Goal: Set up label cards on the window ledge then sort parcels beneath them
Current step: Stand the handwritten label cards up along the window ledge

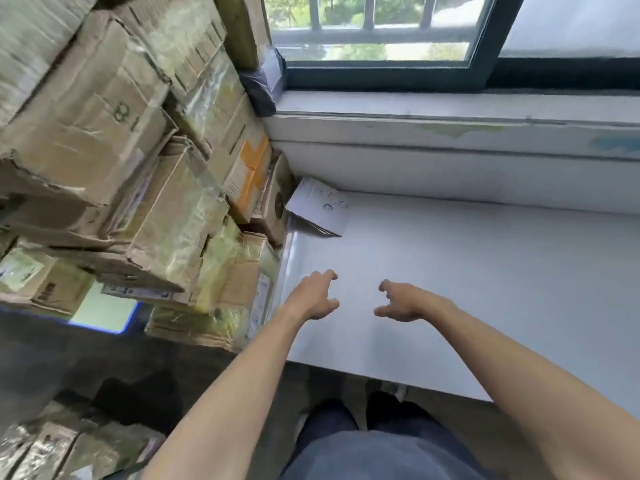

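Hands first: our left hand (317,296) and right hand (403,303) hover over the white table (485,289), fingers loosely curled, holding nothing — ready, we judge, to reach. Label cards (318,206) lie stacked in the table's far left corner, beside the parcels (114,150) piled at left; the window ledge (450,105) above carries no card yet.
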`<state>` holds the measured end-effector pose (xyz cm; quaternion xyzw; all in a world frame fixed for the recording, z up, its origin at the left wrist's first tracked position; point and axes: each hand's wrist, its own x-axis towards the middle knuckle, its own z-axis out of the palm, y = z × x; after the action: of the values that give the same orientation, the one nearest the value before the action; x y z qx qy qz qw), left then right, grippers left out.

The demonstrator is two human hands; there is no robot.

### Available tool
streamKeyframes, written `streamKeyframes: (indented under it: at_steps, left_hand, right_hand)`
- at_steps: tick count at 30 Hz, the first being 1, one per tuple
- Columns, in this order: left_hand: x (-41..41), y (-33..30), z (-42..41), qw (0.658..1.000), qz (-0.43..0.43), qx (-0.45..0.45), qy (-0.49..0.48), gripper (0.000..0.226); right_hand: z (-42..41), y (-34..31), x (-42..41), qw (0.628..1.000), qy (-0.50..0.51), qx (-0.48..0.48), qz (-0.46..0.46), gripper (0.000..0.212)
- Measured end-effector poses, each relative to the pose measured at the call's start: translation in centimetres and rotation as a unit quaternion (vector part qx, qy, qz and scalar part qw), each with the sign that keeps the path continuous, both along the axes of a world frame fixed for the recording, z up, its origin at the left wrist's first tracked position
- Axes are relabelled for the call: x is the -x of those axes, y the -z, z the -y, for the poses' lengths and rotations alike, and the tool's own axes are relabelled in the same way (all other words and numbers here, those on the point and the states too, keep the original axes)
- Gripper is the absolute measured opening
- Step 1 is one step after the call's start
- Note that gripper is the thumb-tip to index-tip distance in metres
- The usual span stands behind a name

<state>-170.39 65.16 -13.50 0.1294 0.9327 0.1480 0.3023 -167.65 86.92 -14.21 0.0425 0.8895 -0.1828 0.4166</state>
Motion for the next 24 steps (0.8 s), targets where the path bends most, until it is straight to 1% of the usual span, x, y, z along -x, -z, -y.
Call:
streamKeyframes:
  at_steps: [5,9,13,17,22,24]
  left_hand:
    - [3.6,-1.1,-2.1,0.999,-0.007,0.038,-0.013,0.06]
    - [6.4,-0.9,-2.4,0.996,-0.017,0.08,-0.02,0.062]
    - [9.2,-0.6,-2.1,0.992,-0.049,0.112,-0.014,0.067]
    - [12.1,-0.3,-1.8,0.988,-0.068,0.136,-0.009,0.066]
    - [16.8,0.8,-1.3,0.977,-0.092,0.19,0.027,0.079]
    - [18.9,1.4,-1.5,0.975,-0.089,0.202,0.023,0.083]
  right_hand:
    - [-2.1,-0.1,4.3,1.0,-0.023,0.021,-0.006,0.07]
    - [-2.9,0.9,6.5,0.999,-0.042,0.027,0.019,0.07]
    - [-3.4,1.7,8.3,0.997,-0.055,0.03,0.036,0.072]
    - [-3.7,1.8,10.4,0.997,-0.053,0.034,0.038,0.072]
    - [-3.8,2.1,13.8,0.997,-0.041,0.049,0.033,0.074]
    - [-3.6,2.5,15.0,0.997,-0.035,0.061,0.037,0.077]
